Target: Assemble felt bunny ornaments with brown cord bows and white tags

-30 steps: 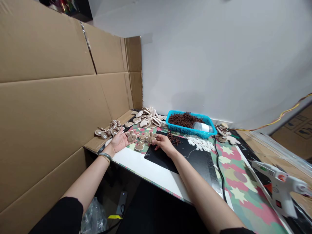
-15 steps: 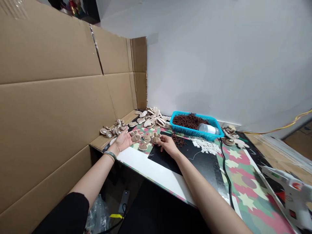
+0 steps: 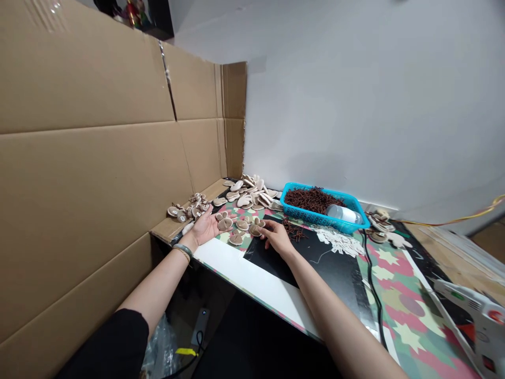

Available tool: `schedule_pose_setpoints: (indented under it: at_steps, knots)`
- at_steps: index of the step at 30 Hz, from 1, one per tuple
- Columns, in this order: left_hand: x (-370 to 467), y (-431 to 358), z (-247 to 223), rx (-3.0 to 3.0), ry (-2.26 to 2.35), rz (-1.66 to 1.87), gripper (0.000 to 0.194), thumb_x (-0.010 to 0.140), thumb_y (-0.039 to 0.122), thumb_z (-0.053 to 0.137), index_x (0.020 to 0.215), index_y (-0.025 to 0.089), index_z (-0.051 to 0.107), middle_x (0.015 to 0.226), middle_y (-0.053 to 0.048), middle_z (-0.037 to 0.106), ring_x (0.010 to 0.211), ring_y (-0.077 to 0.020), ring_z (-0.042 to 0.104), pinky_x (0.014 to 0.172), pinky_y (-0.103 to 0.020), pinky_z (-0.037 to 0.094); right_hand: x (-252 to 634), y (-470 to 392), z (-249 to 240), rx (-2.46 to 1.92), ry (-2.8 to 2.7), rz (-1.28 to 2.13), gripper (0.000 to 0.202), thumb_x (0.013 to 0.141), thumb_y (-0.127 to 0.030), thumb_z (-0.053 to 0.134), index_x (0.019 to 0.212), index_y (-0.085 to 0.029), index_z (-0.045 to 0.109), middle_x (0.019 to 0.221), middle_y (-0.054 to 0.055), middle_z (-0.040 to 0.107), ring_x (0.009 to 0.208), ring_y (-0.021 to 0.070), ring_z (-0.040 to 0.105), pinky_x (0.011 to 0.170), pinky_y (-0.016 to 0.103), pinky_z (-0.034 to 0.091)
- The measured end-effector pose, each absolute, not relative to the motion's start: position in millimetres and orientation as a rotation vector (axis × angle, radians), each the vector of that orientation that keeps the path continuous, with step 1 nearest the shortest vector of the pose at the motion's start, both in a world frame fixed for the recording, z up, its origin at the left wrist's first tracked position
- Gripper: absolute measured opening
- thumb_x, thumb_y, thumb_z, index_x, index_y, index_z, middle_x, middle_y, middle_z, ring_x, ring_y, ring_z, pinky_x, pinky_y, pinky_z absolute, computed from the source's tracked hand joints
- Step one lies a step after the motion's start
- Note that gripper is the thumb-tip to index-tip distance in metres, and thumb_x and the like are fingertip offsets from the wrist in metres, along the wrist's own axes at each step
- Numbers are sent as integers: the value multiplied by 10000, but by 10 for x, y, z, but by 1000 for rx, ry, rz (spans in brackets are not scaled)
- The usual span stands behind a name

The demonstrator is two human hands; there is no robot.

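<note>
My left hand [image 3: 205,227] lies palm up at the table's left, its fingers stretched out. A small beige padded rabbit-head piece [image 3: 224,224] rests against those fingers; whether it also touches the table is unclear. My right hand [image 3: 276,238] pinches the edge of another padded rabbit-head piece [image 3: 256,229] between thumb and fingers. Between the hands is a similar eared piece [image 3: 242,225], and nearer to me a rounder beige piece [image 3: 235,238]. Behind them spreads a heap of loose beige padded pieces [image 3: 246,196]. Pieces with brown bows [image 3: 193,206] are piled beyond my left hand.
A blue basket [image 3: 324,219] of brown twisted bits and a clear jar stands against the wall. White labels [image 3: 337,239] and loose brown bits [image 3: 294,230] lie on a black mat [image 3: 315,268]. A black cable [image 3: 372,284] and white glue gun [image 3: 479,316] are right; cardboard [image 3: 98,173] walls the left.
The whole view has shifted slightly, so everything sits a little farther right. Both hands stay almost in place, and the right keeps its pinch on the rabbit-head piece.
</note>
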State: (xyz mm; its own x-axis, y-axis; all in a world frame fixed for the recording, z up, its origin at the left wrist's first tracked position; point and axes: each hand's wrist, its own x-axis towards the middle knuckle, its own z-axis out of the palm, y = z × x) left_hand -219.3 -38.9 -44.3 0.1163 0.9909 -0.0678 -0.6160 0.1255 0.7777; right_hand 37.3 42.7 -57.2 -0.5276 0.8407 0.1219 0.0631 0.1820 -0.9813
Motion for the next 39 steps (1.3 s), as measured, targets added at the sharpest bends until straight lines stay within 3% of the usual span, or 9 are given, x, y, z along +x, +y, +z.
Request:
schedule_pose_setpoints:
  at_steps: [7, 11, 15, 18, 22, 25, 28, 34, 39]
  knots:
    - [-2140, -403, -400, 736, 777, 1338, 613, 1003, 511, 307, 1354, 35, 465, 1243, -244, 660, 1189, -322, 621, 1020, -502, 456, 361, 439, -578, -944, -1828, 1250, 386, 778, -332, 612, 1111, -139, 635, 868, 77, 644, 588, 167, 579, 409, 276, 494]
    - [-2135, -422, -370, 794, 871, 1363, 537, 984, 446, 440, 1405, 113, 465, 1327, -202, 624, 1259, -297, 571, 1080, -491, 407, 364, 321, -466, -1005, -1891, 980, 325, 781, -259, 632, 1091, -163, 658, 1049, 105, 606, 749, 194, 596, 676, 352, 529]
    - [-2111, -423, -284, 1029, 1142, 1363, 456, 902, 365, 628, 1323, 196, 592, 1429, -119, 560, 1413, -314, 380, 1170, -478, 266, 276, 153, -334, -1028, -2059, 761, 121, 774, -251, 692, 874, -184, 704, 980, 94, 596, 886, 243, 579, 819, 366, 471]
    - [-2016, -397, -233, 1247, 1202, 1315, 469, 814, 305, 734, 1270, 233, 652, 1494, -75, 496, 1471, -326, 255, 1211, -477, 143, 176, 138, -298, -1180, -2177, 520, 185, 827, -226, 649, 985, -146, 700, 1079, 162, 582, 1018, 302, 544, 853, 387, 451]
    - [-1871, -407, -286, 1880, 1320, 947, 528, 873, 427, 650, 1382, 321, 557, 1582, -25, 366, 1507, -280, 172, 1220, -474, -40, 97, 193, -354, -1186, -2237, 544, 162, 877, -139, 569, 927, -133, 723, 985, 154, 630, 939, 264, 590, 831, 345, 468]
    - [-1898, -482, -351, 2224, 1378, 571, 618, 935, 501, 528, 1508, 366, 340, 1640, -12, 198, 1517, -279, 122, 1216, -524, 2, 72, 133, -418, -1083, -2288, 609, 212, 888, -90, 541, 882, -162, 741, 928, 114, 660, 887, 216, 625, 808, 280, 487]
    - [-2060, -574, -361, 2355, 1427, 368, 643, 965, 499, 465, 1544, 373, 214, 1645, -28, 173, 1509, -289, 159, 1215, -537, 83, 39, 37, -424, -903, -2324, 719, 233, 912, -99, 522, 905, -168, 744, 987, 112, 679, 906, 200, 648, 801, 250, 494]
    - [-2217, -540, -325, 2420, 1553, 545, 576, 960, 458, 497, 1506, 336, 362, 1608, -67, 308, 1477, -311, 262, 1191, -524, 247, -158, 506, -122, -971, -2550, 293, 183, 856, -117, 575, 826, -178, 745, 754, 79, 698, 702, 209, 625, 647, 282, 434]
    - [-2013, -453, -273, 2433, 1416, 427, 488, 955, 464, 507, 1437, 413, 456, 1591, -9, 348, 1476, -316, 269, 1184, -585, 242, -412, 1287, -38, -818, -2588, 145, 254, 793, -51, 618, 970, -175, 752, 1055, 130, 705, 1067, 292, 534, 908, 390, 379]
